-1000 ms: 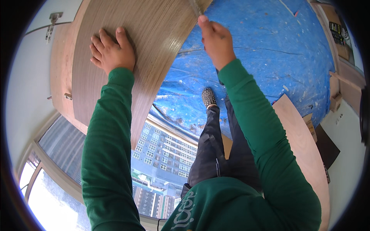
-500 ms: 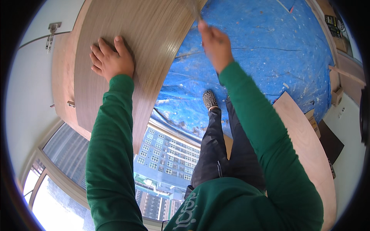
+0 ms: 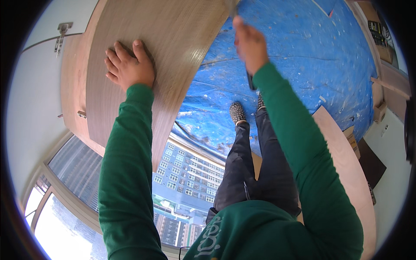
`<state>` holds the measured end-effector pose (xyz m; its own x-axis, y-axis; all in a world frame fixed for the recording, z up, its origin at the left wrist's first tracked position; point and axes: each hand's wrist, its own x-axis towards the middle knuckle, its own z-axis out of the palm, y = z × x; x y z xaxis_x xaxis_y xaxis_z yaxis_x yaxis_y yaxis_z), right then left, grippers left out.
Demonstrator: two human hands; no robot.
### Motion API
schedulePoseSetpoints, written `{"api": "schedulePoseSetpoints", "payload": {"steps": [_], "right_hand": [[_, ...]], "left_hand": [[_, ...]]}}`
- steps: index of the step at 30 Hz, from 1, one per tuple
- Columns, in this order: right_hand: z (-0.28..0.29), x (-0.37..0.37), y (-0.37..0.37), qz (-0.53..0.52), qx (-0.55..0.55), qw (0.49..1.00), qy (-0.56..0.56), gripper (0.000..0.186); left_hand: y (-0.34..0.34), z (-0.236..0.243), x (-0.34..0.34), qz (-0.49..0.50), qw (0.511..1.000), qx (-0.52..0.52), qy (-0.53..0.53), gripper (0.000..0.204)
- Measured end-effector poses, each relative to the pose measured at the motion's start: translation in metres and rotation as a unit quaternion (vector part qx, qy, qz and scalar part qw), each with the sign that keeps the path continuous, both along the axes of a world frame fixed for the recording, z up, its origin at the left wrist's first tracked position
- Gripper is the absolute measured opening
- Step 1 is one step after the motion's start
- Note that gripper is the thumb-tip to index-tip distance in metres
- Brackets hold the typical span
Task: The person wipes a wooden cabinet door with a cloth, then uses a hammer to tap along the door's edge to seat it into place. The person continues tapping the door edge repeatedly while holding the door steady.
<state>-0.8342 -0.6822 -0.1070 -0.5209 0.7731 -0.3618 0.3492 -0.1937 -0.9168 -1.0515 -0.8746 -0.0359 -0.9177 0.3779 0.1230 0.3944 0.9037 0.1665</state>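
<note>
A: Checked the position of the wood-grain panel (image 3: 180, 45)?

B: Confirmed directly under the left hand (image 3: 133, 67) (set palm-down, fingers spread). Ran lengthwise up the head view, slanting toward the right.

A: And checked the right hand (image 3: 252, 47)?

B: Found wrapped around a tool (image 3: 232, 8), too blurred to identify, just right of the panel's long edge. Sat farther from the panel than the left; could not confirm tool contact.
</note>
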Motion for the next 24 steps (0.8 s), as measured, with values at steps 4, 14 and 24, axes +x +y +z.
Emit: {"api": "schedulePoseSetpoints", "payload": {"steps": [4,14,24], "right_hand": [[0.041,0.044,-0.126,0.146,-0.093,0.984,-0.049,0.049],[0.031,0.085,-0.180,0.152,-0.120,0.981,-0.014,0.042],[0.038,0.006,-0.130,0.052,-0.065,0.996,-0.012,0.049]], "left_hand": [[0.000,-0.001,-0.002,0.001,1.000,0.000,0.010,0.081],[-0.005,-0.004,-0.003,-0.011,0.999,0.032,0.018,0.078],[-0.001,0.005,0.002,0.011,1.000,0.015,0.021,0.069]]}}
